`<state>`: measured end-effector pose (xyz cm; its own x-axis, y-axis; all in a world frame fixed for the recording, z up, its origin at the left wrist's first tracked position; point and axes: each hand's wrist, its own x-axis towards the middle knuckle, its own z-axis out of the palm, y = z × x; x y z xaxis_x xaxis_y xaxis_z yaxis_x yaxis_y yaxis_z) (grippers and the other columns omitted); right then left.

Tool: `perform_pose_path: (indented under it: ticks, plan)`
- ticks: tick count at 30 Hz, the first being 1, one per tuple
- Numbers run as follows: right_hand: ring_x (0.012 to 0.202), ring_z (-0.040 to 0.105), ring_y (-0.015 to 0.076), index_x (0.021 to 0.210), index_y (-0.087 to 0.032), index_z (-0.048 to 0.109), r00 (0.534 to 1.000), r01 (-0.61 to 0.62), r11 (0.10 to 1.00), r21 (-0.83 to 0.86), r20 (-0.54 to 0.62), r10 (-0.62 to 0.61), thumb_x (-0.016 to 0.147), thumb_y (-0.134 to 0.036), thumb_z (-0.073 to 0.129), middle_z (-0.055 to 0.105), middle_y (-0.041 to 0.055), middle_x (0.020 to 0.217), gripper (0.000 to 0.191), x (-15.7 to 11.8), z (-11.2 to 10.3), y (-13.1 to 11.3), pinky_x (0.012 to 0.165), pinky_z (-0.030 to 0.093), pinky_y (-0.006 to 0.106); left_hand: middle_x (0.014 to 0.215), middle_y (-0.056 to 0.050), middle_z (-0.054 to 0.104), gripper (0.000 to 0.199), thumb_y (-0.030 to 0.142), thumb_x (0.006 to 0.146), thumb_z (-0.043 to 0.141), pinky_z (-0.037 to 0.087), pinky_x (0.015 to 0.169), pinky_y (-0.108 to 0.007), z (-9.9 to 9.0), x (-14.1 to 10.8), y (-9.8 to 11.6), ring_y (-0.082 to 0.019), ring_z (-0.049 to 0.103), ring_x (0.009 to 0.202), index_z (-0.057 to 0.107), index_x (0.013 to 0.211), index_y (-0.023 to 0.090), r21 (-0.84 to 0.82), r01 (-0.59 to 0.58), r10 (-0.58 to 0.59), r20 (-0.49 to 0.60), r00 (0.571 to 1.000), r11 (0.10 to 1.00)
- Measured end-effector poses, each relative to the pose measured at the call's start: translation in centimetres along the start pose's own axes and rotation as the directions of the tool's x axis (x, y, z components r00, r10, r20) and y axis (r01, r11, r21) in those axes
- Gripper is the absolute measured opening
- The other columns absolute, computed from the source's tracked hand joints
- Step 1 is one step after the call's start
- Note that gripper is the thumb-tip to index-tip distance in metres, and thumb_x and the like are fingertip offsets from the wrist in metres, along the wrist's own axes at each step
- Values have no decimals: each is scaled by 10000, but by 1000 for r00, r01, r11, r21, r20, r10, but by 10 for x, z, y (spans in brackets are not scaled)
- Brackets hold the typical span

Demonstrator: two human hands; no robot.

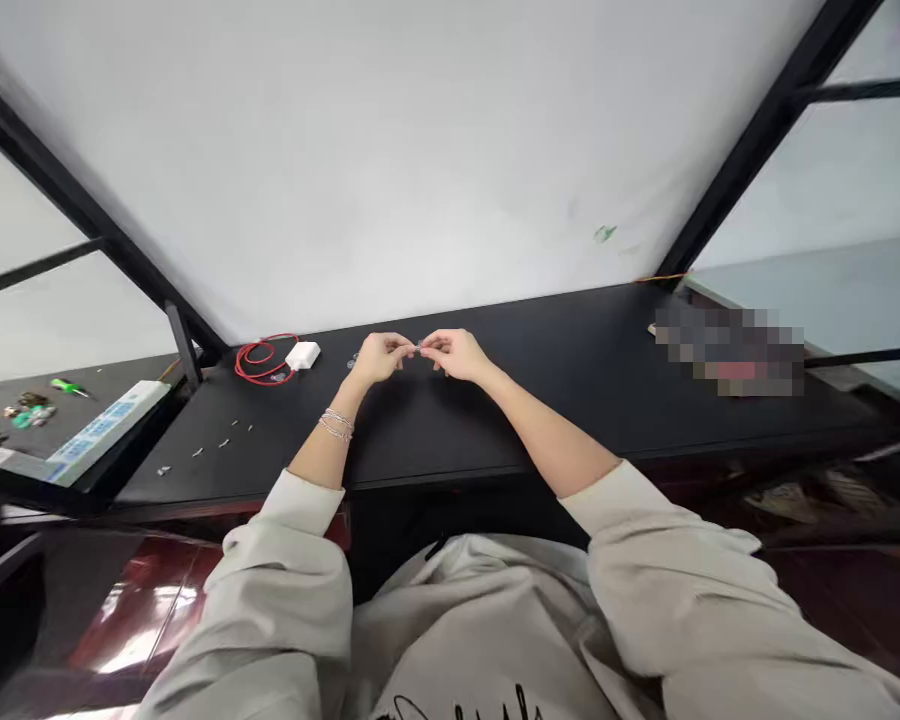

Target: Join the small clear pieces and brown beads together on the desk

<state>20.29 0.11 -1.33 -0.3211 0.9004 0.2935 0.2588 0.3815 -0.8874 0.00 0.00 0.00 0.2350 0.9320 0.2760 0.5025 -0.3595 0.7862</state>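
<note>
Two bare hands meet over a black tabletop (pixel 570 370), to the right of a white charger block (pixel 303 355), which serves here as the landmark. The left hand (pixel 380 357), nearer the block, has its thumb and fingertips pinched together on a tiny silvery piece (pixel 418 347). The right hand (pixel 456 354), farther right of the block, pinches the same piece from its other side, fingers curled. The piece sits between the two sets of fingertips, right of the block and roughly level with it; its shape is too small to make out. Thin bracelets (pixel 337 425) circle the left wrist, right of the block and closer to the person.

Just right of the block, partly hidden by the left hand, are small clear objects (pixel 352 361). A red cable (pixel 249 375) lies in loops just left of the block. Small pale pieces (pixel 198 452) are scattered left of the block and nearer the person. Well left of it, on another surface, lies a green screwdriver (pixel 67 386).
</note>
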Motion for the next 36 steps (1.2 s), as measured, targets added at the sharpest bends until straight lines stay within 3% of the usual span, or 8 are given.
perform_pose_path:
  ticks: [8,18,22,25,30,33,36]
  plan:
    - [520,639,111,890,-136,725,996,-82,996,40,22,82,909,-132,711,748,58,768,24,0,-1,-6,392,464,179,743,-62,754,176,301,823,701,475,522,-232,0,2,0,-97,563,484,760,791,138,-38,23,-24,-13,1000,999]
    - [529,636,105,848,-129,710,987,-150,989,12,61,149,980,-130,616,773,84,837,162,-3,-3,-15,374,474,181,706,-57,738,165,299,783,755,476,532,-242,3,2,-2,-115,594,504,759,816,138,-82,54,-56,-22,998,995]
    - [573,658,118,959,-130,735,989,-139,990,9,45,139,981,-147,614,784,92,909,124,-2,-1,-12,401,494,191,701,-60,728,200,322,757,784,483,536,-250,3,1,3,-118,594,512,747,805,132,-113,55,-59,-31,998,992]
    - [628,696,141,1071,-146,759,993,-116,992,-56,-16,115,960,-165,648,786,82,902,158,0,-2,-5,525,570,229,696,-50,719,230,349,747,797,482,528,-246,3,2,3,-119,598,516,736,813,138,-95,67,-73,-55,996,993]
    - [805,755,197,1085,-155,780,961,-101,982,-158,-270,55,948,-178,639,783,100,973,198,10,-18,4,805,631,342,598,-24,666,266,396,776,776,473,514,-243,3,1,1,-147,620,528,733,862,149,-26,94,-96,-70,993,995]
    - [822,754,205,1031,-155,775,924,-132,984,-118,-374,79,931,-162,629,782,99,1003,177,15,-27,9,801,638,360,586,-18,662,233,381,797,751,485,549,-254,3,0,-2,-157,633,540,737,876,161,42,81,-78,-77,994,996]
    - [737,742,184,1005,-161,757,930,-157,985,-75,-346,122,906,-132,638,780,85,1004,158,15,-27,13,729,638,345,593,-14,667,178,341,799,734,491,589,-266,3,1,-5,-162,640,556,738,863,175,108,68,-58,-93,994,992]
